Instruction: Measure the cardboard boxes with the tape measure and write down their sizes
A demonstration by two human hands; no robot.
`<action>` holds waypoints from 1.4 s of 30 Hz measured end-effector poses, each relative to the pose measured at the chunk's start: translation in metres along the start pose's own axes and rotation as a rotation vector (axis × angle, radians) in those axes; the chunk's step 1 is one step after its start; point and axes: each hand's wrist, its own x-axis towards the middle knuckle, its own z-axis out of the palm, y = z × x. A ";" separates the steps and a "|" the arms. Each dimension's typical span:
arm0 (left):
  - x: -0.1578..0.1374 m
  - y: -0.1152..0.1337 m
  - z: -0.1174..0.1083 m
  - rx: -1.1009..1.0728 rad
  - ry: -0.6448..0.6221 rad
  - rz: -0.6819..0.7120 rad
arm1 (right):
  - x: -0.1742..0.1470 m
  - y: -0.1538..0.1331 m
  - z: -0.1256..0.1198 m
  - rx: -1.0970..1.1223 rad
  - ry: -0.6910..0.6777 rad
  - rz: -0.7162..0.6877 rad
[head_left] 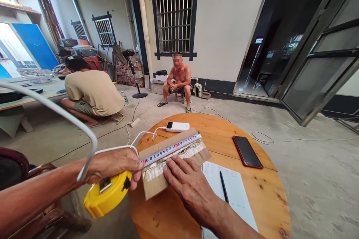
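Observation:
My left hand (120,164) pinches the white blade of a yellow tape measure (108,194) whose case sits just below the fingers. The pulled-out blade runs up and to the right across a flat piece of cardboard (158,185). Clear shiny tape covers a strip along the cardboard's middle. My right hand (186,181) lies on the cardboard with its fingers stretched out, beside the blade. Part of the cardboard is hidden under that hand. A sheet of paper (238,186) with faint writing lies under my right forearm, and a black pen (223,186) rests on it.
The round wooden table (269,194) also holds a white power bank (177,127) and a phone (247,151) in a red case. A white cable (95,145) loops near my left arm. One person (179,76) sits facing me; another (89,86) crouches at the left.

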 end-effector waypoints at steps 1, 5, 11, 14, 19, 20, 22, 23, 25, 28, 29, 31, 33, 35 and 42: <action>0.001 0.001 0.000 -0.001 0.000 -0.004 | 0.000 -0.001 0.000 -0.001 -0.004 0.000; 0.004 0.000 0.000 -0.007 -0.001 -0.004 | 0.000 -0.002 -0.001 -0.005 -0.010 0.017; 0.006 -0.006 -0.001 -0.046 -0.019 0.007 | -0.003 0.000 0.000 0.020 0.019 0.009; 0.010 -0.011 0.000 -0.082 -0.024 0.023 | -0.003 0.002 0.003 0.013 0.033 0.005; 0.013 -0.017 -0.001 -0.107 -0.019 0.045 | -0.003 0.003 0.007 0.000 0.063 0.006; 0.011 -0.018 -0.001 -0.097 -0.006 0.063 | -0.003 0.002 0.008 -0.007 0.071 0.010; 0.006 -0.020 0.001 -0.064 0.063 0.092 | -0.005 -0.001 0.011 -0.033 0.090 0.026; 0.003 -0.022 0.003 -0.054 0.118 0.092 | -0.007 -0.003 0.012 -0.048 0.104 0.036; -0.003 -0.028 0.009 -0.074 0.214 0.070 | -0.011 -0.007 0.014 -0.076 0.152 0.049; -0.010 -0.041 0.023 -0.196 0.223 0.063 | -0.021 -0.015 0.015 -0.107 0.288 0.070; -0.013 -0.045 0.028 -0.224 0.213 0.071 | -0.025 -0.018 0.015 -0.116 0.331 0.083; -0.018 -0.052 0.038 -0.251 0.210 0.073 | -0.034 -0.025 0.019 -0.134 0.379 0.106; -0.023 -0.057 0.046 -0.246 0.212 0.086 | -0.045 -0.032 0.027 -0.153 0.384 0.087; -0.027 -0.061 0.051 -0.222 0.217 0.109 | -0.053 -0.040 0.043 -0.164 0.367 0.041; -0.016 -0.078 0.045 -0.275 0.310 0.158 | -0.041 -0.063 0.095 -0.004 0.230 -0.013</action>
